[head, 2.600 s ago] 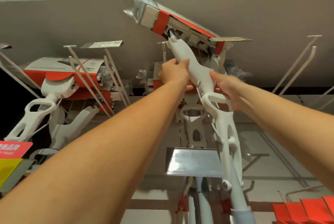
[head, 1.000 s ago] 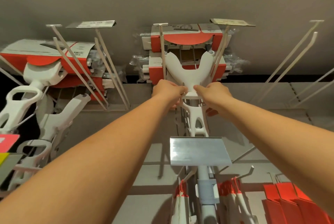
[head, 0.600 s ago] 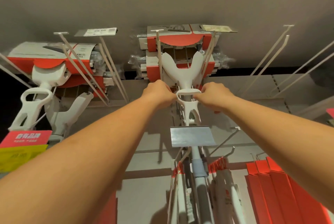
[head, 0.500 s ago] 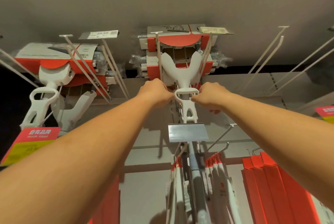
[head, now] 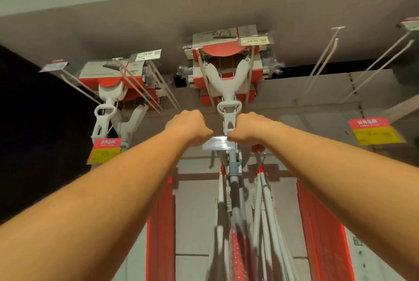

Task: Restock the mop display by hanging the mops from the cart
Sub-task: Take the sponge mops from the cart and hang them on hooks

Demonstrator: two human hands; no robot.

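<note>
1. The mop (head: 223,87) hangs at the centre of the display, boxed head up across the two pegs (head: 246,94), shaft dropping straight down between my arms.
2. My right hand (head: 246,131) is curled against the mop's neck just under the loop handle (head: 229,108), and seems to pinch it there.
3. My left hand (head: 189,130) is a curled fist just beside the neck, with a gap between. Its fingers face away, so I cannot tell whether it holds anything.
4. I judge this the settling step: hung, not yet let go.
5. Next calls for an easy release, a check that the head sits level on both pegs, then the cart, which is out of view.
</note>
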